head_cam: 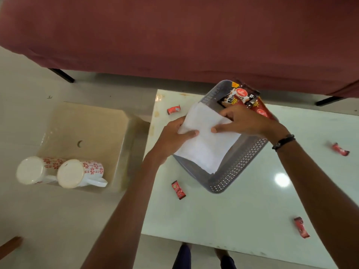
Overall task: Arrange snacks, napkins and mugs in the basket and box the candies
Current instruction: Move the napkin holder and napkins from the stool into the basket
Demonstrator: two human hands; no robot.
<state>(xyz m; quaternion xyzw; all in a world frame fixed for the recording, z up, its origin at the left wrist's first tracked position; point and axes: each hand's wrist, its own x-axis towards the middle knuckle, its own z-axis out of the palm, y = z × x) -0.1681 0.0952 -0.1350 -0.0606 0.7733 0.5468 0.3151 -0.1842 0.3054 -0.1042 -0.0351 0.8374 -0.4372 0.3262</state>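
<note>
You're gripping the napkins [206,140] with both hands over the basket [242,162]: left hand [174,135] fingers clamped on the left edge, right hand [244,121] fingers pinching the top, probably keeping the stack flat as it's going in. Snacks [244,98] are sitting at the far end, leaving the near end free; mugs [60,171] are waiting upside down on the stool [87,129], candies [178,189] lying loose on the table [233,220].

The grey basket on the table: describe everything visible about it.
The grey basket looks like plastic, rectangular with rounded corners, its side walls pierced by a small lattice pattern. It sits upright on the pale table, turned diagonally to the table's edges. Snack packets stand at its far end. White napkins cover most of its opening, held by the left hand and right hand. Whether either hand touches the basket itself is unclear.
</note>
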